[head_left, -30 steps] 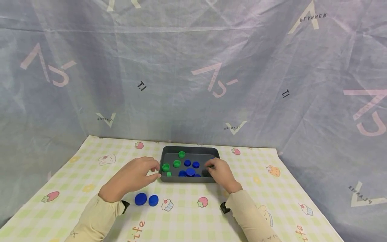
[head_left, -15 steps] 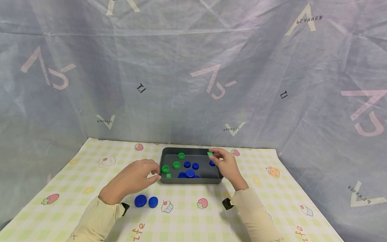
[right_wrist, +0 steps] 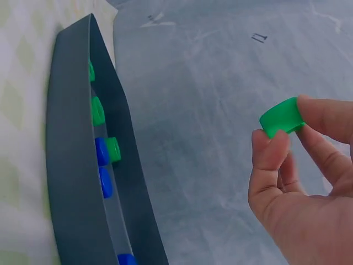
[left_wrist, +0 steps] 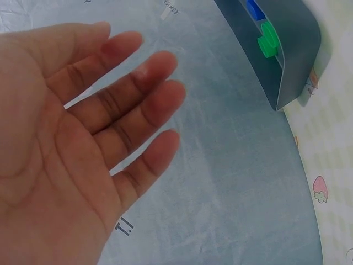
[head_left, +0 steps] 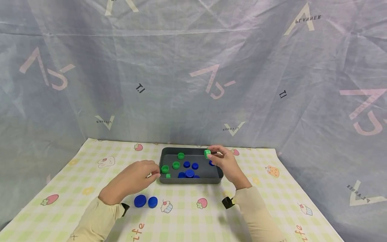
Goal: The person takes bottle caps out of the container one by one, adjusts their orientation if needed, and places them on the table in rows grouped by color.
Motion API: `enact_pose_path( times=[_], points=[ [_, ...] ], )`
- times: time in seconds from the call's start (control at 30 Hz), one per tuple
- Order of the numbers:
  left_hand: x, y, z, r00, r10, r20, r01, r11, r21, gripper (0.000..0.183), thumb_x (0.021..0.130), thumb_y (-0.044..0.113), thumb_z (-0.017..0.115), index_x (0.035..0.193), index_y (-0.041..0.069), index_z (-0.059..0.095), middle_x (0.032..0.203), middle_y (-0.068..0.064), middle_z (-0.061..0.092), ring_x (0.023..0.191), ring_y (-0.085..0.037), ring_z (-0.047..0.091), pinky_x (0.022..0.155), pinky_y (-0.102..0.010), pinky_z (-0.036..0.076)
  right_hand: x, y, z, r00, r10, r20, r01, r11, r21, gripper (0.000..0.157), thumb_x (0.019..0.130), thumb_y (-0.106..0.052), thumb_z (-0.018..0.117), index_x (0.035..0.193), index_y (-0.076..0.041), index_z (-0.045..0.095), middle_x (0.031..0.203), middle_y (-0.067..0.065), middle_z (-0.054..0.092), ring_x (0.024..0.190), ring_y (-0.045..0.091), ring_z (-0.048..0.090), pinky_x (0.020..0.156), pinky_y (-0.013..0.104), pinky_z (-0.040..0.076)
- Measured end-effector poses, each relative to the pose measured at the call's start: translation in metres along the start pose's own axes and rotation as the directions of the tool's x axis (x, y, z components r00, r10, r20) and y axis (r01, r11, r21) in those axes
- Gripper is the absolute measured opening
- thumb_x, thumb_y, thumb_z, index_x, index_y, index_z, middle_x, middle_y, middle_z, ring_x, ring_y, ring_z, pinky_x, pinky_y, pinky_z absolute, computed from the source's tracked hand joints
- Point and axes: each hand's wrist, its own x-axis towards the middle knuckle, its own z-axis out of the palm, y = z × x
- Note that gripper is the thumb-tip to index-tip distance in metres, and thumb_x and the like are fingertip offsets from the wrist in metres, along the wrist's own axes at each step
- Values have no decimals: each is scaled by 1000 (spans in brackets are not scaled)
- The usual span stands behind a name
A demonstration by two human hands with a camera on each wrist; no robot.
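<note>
Over the back right of the dark grey tray (head_left: pixel 193 180), my right hand (head_left: pixel 227 164) pinches a green bottle cap (right_wrist: pixel 282 117) between thumb and fingers. Nothing is in my left hand (left_wrist: pixel 94 121), whose fingers are relaxed and slightly bent; in the head view it hovers at the tray's left side. Several green caps (head_left: pixel 176 165) lie in the left part of the tray. Blue caps (head_left: pixel 189 173) lie along its middle and front, and another blue cap (head_left: pixel 211 163) sits at the right, partly behind my right hand.
Two blue caps, a larger one (head_left: pixel 140 201) and a smaller one (head_left: pixel 153 202), lie on the checked tablecloth (head_left: pixel 181 222) in front of the tray, near my left wrist. A grey cloth backdrop (head_left: pixel 169 84) hangs behind the table.
My right hand has lifted out of the tray's right side with a green cap, then tilted it so its round face shows. My left hand has stayed in place.
</note>
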Motion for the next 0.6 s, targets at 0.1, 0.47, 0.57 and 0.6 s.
enact_pose_path(
  times=[0.1,0.47,0.57,0.6],
  points=[
    [-1,1,-1,1000,10,2,-10,1000,-5,12,95,20,68,85,26,65,84,19,56,76,-2,53,71,-30,48,-1,0,2,1000,3,25,-3,1000,12,39,95,-15,68,129,0,56,126,11,55,98,16,61,85,36,53],
    [-3,6,-5,993,90,-79,-90,996,7,10,91,21,74,97,25,66,92,17,59,83,-6,57,73,-30,50,-11,-16,23,988,-84,126,59,980,189,32,92,-8,71,119,2,57,106,5,65,94,18,66,84,31,56],
    [-3,11,-7,982,134,-136,-135,991,4,16,89,21,76,101,25,66,96,16,59,85,-4,57,74,-29,51,-17,-23,36,980,-99,173,62,976,208,29,91,-7,71,116,0,58,105,5,65,90,18,67,83,31,57],
    [-3,13,-8,977,147,-154,-150,989,-5,19,89,21,77,103,25,66,96,16,59,86,-3,56,75,-29,51,-19,-26,41,976,-104,189,63,976,210,28,91,-7,71,116,-1,59,104,5,65,88,17,67,82,32,57]
  ],
)
